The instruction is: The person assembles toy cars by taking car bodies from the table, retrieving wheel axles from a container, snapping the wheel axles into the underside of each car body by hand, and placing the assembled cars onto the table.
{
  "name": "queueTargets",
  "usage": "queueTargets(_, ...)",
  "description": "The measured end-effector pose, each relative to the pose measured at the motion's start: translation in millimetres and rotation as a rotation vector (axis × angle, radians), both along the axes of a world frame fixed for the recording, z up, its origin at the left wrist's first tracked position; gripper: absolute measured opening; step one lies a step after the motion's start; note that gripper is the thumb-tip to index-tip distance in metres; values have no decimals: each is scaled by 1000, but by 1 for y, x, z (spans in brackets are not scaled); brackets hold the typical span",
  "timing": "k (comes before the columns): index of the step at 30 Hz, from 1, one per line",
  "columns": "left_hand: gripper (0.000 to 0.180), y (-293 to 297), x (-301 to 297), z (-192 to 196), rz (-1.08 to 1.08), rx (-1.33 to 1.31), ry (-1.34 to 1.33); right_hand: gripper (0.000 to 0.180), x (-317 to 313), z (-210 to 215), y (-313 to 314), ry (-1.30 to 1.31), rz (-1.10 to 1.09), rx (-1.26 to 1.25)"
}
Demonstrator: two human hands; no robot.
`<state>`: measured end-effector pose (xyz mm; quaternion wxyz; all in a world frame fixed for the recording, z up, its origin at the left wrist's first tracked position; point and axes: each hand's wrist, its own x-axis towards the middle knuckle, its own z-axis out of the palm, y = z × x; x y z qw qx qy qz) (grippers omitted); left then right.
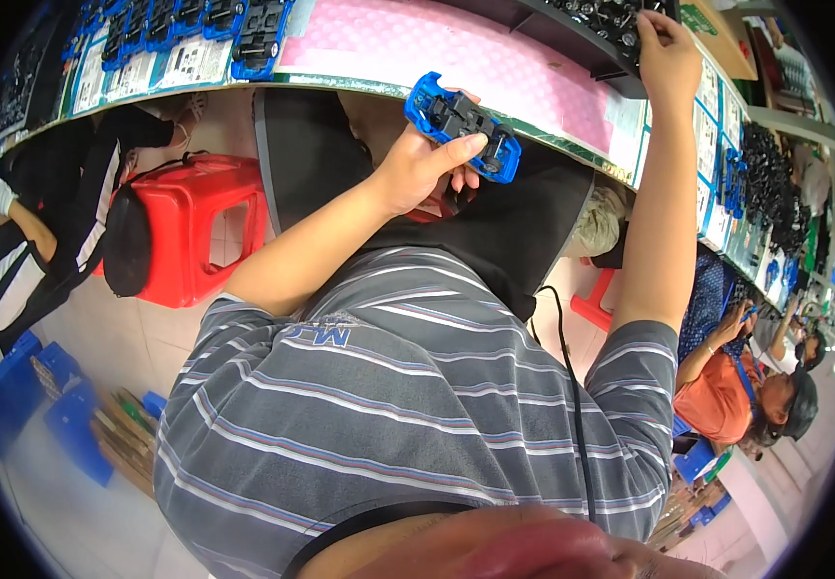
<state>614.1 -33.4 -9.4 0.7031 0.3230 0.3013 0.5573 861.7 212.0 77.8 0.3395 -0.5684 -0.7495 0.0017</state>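
My left hand (417, 166) is closed around a blue toy car body (429, 96), just off the table's near edge. Its underside faces up and shows a black chassis (464, 120); my thumb lies across it. Away to the right, my right hand (672, 64) reaches over a black bin (618, 79) at the far side of the table. Small black parts with shiny bits (612, 21), perhaps wheels, fill that bin. The fingers of my right hand are pinched together among them, and what they grip, if anything, is too small to make out.
Several blue car bodies with black undersides (261, 39) stand in a row at the far left of the table. Pink bubble padding (369, 43) covers the tabletop before me. A red stool (186, 227) stands at left. Co-workers sit on both sides, one in an orange top (717, 400).
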Motion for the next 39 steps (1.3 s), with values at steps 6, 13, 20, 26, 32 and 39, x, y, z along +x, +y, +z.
queueTargets(6,49,-4,0,-3,-12,-10,-8,26,-3,-11,3,377,85,-17)
queueTargets(13,47,-6,3,-3,-12,15,-16,23,-17,5,-70,648,298,-45)
queueTargets(20,32,-5,11,-2,-29,41,98,19,-95,-20,-194,441,629,-291)
queueTargets(26,15,-8,11,-16,-54,222,284,29,-109,-11,-207,306,642,-222)
queueTargets(32,31,-14,-5,-5,-101,55,123,26,-97,-7,-179,262,674,-37)
queueTargets(39,51,-48,-70,-5,152,118,134,13,-10,-73,-105,109,131,36)
